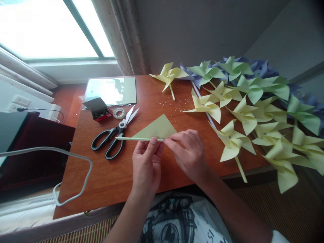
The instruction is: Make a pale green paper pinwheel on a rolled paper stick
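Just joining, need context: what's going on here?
A person at a wooden table is handling a partly rolled yellow-green paper sheet. The left grip pinches its rolled edge, thumb on top; the right grip has its fingers at the right end. The rest shows as a flat triangle. Scissors lie open at left beside a tape roll; paper pinwheels cover the right.

The wooden table (pixel 106 182) bears scissors (pixel 122 125), tape (pixel 114 114), a red box (pixel 103 117) and paper pinwheels (pixel 232 139).
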Available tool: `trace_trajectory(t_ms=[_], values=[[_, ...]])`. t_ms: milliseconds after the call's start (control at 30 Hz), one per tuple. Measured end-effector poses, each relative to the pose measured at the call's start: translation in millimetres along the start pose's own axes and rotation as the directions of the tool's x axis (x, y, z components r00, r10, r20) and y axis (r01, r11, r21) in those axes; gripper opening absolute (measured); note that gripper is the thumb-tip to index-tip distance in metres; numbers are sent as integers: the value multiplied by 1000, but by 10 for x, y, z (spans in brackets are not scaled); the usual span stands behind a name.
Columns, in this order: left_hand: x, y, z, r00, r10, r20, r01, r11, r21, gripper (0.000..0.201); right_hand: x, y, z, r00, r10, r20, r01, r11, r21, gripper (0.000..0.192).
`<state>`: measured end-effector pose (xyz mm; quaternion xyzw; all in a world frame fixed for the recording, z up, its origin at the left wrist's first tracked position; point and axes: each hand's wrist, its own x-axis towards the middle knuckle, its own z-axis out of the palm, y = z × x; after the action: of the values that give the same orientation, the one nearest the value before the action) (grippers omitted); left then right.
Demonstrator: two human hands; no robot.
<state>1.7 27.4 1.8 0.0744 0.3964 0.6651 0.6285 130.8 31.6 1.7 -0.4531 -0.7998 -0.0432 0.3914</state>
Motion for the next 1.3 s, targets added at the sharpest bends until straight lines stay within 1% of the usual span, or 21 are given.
trace_trajectory(t_ms=[133,300,467,567,800,1033,1200,1300], values=[[-4,-1,8,998,-43,43,44,999,-22,24,22,1,-20,1000,6,6,-6,1000,-1,12],[-15,11,23,998,-63,6,63,998,-23,26,50,-9,-14,999,21,36,-21,1000,-9,13],[-8,10,-9,998,-36,-57,35,999,-12,25,34,5,-8,1000,-10,27,9,1000,28,13],[3,21,-24,996,-31,-82,31,1000,-6,26,19,40,-20,999,-13,43,12,1000,26,10],[24,30,-29,998,5,-69,-3,999,33,30,3,104,-40,996,-38,85,38,999,1,11],[34,16,-20,997,-7,-82,9,999,35,26,-34,82,-19,999,2,33,-1,1000,-12,12],[44,18,0,996,9,-90,-4,999,47,29,-27,75,-23,998,-2,70,2,1000,-6,8],[42,21,0,996,11,-92,-6,998,55,30,-22,69,-28,998,-10,57,9,1000,5,7]])
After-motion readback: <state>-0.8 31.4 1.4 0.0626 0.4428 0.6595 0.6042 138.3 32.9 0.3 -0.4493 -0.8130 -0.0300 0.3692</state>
